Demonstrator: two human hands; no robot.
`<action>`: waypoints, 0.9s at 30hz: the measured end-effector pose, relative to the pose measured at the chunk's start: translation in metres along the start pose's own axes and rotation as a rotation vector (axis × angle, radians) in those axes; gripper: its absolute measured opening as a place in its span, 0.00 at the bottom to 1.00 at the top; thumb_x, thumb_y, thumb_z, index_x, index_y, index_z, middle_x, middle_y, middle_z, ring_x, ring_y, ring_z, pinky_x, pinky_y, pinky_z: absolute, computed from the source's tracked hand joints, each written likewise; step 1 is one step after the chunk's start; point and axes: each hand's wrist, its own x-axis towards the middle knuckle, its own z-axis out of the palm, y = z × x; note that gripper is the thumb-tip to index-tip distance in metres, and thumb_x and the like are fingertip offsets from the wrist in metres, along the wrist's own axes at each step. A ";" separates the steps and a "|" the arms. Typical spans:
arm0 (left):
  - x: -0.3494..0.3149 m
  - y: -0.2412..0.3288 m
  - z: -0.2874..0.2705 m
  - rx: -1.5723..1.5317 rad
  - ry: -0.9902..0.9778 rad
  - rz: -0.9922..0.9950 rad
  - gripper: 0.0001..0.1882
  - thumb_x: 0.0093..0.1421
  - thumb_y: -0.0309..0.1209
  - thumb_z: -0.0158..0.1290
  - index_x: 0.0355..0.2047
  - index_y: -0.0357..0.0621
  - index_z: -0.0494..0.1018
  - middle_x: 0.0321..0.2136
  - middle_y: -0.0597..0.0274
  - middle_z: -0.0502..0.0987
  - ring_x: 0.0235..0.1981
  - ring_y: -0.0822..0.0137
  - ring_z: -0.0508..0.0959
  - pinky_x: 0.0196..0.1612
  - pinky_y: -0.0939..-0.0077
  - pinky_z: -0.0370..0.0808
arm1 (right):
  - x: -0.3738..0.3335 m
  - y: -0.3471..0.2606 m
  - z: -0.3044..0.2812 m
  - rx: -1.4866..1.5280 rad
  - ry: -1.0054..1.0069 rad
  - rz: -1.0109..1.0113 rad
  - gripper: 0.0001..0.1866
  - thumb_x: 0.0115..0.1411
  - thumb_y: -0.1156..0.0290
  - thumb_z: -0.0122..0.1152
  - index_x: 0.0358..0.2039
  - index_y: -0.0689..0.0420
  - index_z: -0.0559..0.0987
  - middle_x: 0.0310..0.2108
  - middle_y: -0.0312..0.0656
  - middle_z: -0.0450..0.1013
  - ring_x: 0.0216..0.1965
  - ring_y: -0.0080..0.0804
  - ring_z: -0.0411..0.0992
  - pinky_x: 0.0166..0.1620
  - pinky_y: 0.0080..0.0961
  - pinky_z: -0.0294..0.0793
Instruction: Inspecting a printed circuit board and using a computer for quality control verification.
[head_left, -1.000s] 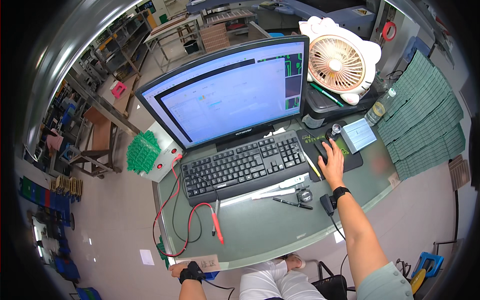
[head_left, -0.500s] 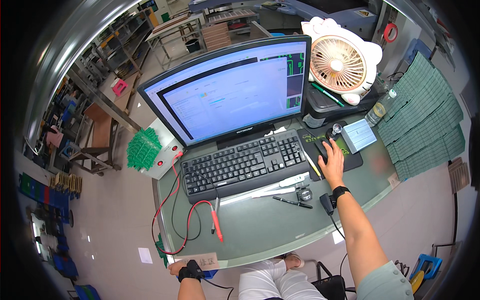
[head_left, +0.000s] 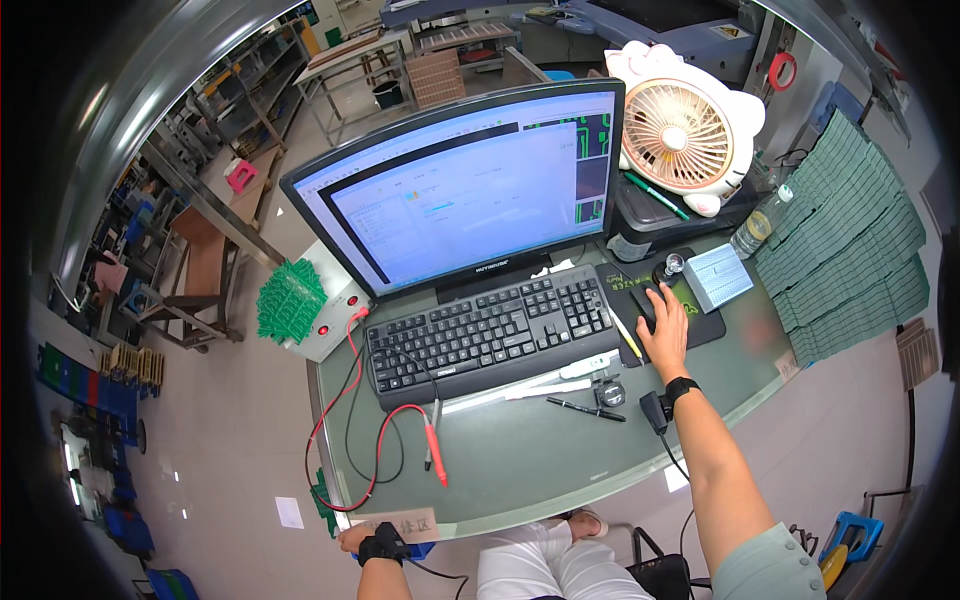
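Note:
My right hand (head_left: 665, 330) rests over a dark computer mouse (head_left: 644, 306) on a black mouse pad (head_left: 708, 326), its fingers curved along the top. Low in the view, my left hand (head_left: 352, 539) is at the desk's front left corner, beside a tan label. Its fingers are mostly hidden. A black keyboard (head_left: 490, 335) lies left of the mouse pad. Behind it stands a monitor (head_left: 460, 210) showing a pale window and green patterns. Red and black test probes (head_left: 434, 455) lie on the desk, left of a black pen (head_left: 585, 409).
A white fan (head_left: 680, 135) stands on a black box, with a clear bottle (head_left: 760, 222) and a light blue box (head_left: 717, 278) nearby. Green sheets (head_left: 850, 250) are stacked at the right. Green boards (head_left: 290, 300) sit on a white device with red sockets (head_left: 330, 330).
The whole view has shifted slightly, with the monitor and keyboard a little lower. My right hand stays on the mouse and my left hand remains at the desk corner.

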 end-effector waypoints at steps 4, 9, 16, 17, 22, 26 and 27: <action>-0.025 0.006 -0.035 -0.504 -0.061 -0.201 0.23 0.56 0.26 0.57 0.50 0.32 0.64 0.48 0.37 0.72 0.45 0.44 0.79 0.46 0.55 0.79 | 0.001 -0.002 0.001 0.007 0.012 -0.003 0.31 0.52 0.69 0.64 0.59 0.47 0.69 0.63 0.41 0.61 0.63 0.44 0.60 0.66 0.49 0.56; -0.057 0.018 -0.078 -0.613 -0.114 -0.296 0.31 0.50 0.24 0.62 0.52 0.34 0.61 0.51 0.39 0.70 0.49 0.44 0.77 0.49 0.57 0.79 | 0.000 0.000 0.002 0.010 0.009 0.003 0.31 0.52 0.69 0.64 0.59 0.48 0.69 0.63 0.42 0.61 0.63 0.44 0.60 0.66 0.49 0.56; -0.078 0.018 -0.099 -0.819 -0.014 -0.358 0.19 0.67 0.33 0.37 0.47 0.26 0.62 0.44 0.33 0.73 0.44 0.38 0.79 0.45 0.50 0.79 | 0.001 -0.004 0.004 0.028 0.016 -0.013 0.32 0.52 0.68 0.64 0.59 0.48 0.69 0.63 0.41 0.61 0.63 0.44 0.60 0.66 0.49 0.56; -0.072 0.017 -0.098 -0.820 -0.014 -0.358 0.19 0.67 0.33 0.37 0.47 0.26 0.62 0.44 0.33 0.73 0.44 0.38 0.79 0.45 0.50 0.79 | 0.001 -0.004 0.004 0.029 0.017 -0.014 0.32 0.52 0.68 0.64 0.59 0.48 0.68 0.63 0.41 0.61 0.63 0.44 0.60 0.66 0.49 0.56; -0.057 0.019 -0.080 -1.023 0.078 -0.588 0.19 0.61 0.36 0.50 0.47 0.33 0.70 0.43 0.37 0.78 0.44 0.41 0.80 0.42 0.51 0.80 | 0.001 -0.004 0.004 0.030 0.024 -0.006 0.33 0.52 0.68 0.64 0.60 0.49 0.67 0.63 0.41 0.61 0.63 0.43 0.60 0.66 0.49 0.56; -0.048 0.012 -0.057 -1.157 0.113 -0.554 0.21 0.66 0.37 0.40 0.46 0.25 0.65 0.43 0.31 0.75 0.43 0.39 0.79 0.44 0.52 0.80 | 0.000 -0.005 0.006 0.028 0.024 -0.009 0.33 0.52 0.68 0.65 0.60 0.49 0.67 0.64 0.40 0.60 0.63 0.43 0.60 0.66 0.48 0.56; -0.046 0.011 -0.052 -1.201 0.123 -0.540 0.23 0.67 0.37 0.37 0.46 0.22 0.63 0.44 0.29 0.74 0.43 0.38 0.79 0.45 0.52 0.79 | 0.000 -0.004 0.006 0.029 0.022 -0.011 0.33 0.52 0.68 0.65 0.60 0.49 0.67 0.64 0.40 0.60 0.63 0.43 0.60 0.66 0.48 0.56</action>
